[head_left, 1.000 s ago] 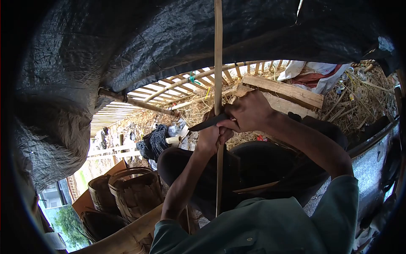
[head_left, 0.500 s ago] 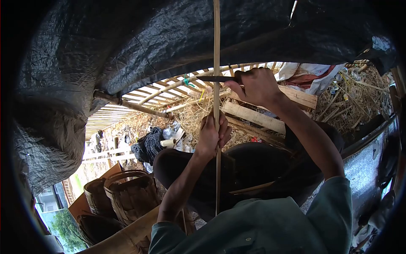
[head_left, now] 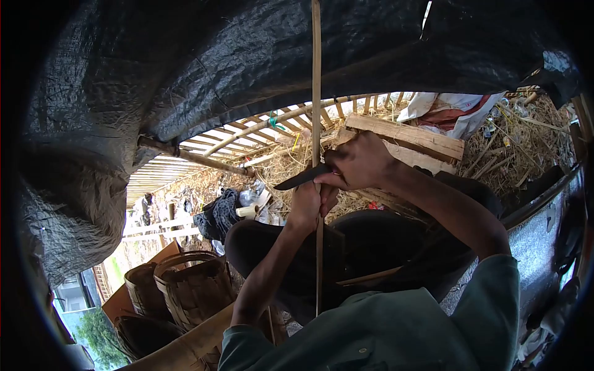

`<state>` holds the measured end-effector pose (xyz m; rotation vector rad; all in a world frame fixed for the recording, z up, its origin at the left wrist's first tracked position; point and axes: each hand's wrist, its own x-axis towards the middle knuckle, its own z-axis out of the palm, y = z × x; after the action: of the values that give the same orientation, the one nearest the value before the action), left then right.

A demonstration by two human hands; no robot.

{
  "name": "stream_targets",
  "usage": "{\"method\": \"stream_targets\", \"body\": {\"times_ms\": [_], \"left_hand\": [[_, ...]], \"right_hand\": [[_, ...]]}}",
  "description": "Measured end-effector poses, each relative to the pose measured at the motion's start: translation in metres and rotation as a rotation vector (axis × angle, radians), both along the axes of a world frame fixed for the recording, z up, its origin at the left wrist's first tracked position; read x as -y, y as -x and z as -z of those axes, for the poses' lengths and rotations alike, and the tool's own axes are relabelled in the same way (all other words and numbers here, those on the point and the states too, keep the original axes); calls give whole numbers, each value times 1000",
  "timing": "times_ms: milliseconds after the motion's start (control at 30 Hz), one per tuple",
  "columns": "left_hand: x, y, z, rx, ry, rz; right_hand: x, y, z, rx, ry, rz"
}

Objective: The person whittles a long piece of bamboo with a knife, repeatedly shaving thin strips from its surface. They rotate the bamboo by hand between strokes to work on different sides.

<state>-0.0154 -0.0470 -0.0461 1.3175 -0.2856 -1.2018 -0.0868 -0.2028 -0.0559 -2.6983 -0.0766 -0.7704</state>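
A long, narrow wooden strip (head_left: 317, 80) stands upright through the middle of the view, its lower part passing between my legs. My left hand (head_left: 307, 205) is wrapped round the strip at about mid-height. Just above it, my right hand (head_left: 362, 162) grips a dark-bladed knife (head_left: 303, 177). The blade points left and lies across the strip, close over the left hand's fingers. The knife's handle is hidden inside my right fist, and the right thumb is by the strip.
Woven baskets (head_left: 195, 284) stand at the lower left. Wooden blocks (head_left: 408, 136) lie on straw beyond my hands. A dark tarp (head_left: 247, 49) hangs overhead, with a bamboo slat fence (head_left: 167, 170) below it. A dark cloth bundle (head_left: 219, 214) lies left.
My right hand has moved down along the strip with the knife, from well above my left hand to right beside it. The blade now tilts down to the left. My left hand has stayed nearly in place.
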Motion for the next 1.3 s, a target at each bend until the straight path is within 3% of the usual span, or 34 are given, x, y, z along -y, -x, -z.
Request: {"method": "stream_targets", "body": {"times_ms": [67,233,367,433,467,567,700,867,967,1000,1300], "left_hand": [[2,5,-2,-47,-19,-101],[-9,25,18,-16,-16,-27],[-12,36,22,13,-58,66],[-13,29,30,30,12,88],[-16,22,45,-103,168,89],[-8,21,36,77,34,15],[-3,17,24,75,68,-1],[-1,11,20,102,-14,27],[3,9,5,113,-81,19],[3,7,1,141,-90,22],[7,0,-8,88,-28,31]], "right_hand": [[11,-9,4,-52,-3,39],[90,-31,-4,-102,66,577],[136,-27,-2,-29,28,682],[137,-24,-2,-12,40,677],[134,-26,-1,2,11,684],[133,-30,-1,18,-36,658],[121,-25,-11,68,-65,541],[83,-14,-15,-76,-62,338],[57,-9,-16,72,-119,173],[50,-3,-23,-171,-143,170],[17,11,-20,-180,-160,55]]}}
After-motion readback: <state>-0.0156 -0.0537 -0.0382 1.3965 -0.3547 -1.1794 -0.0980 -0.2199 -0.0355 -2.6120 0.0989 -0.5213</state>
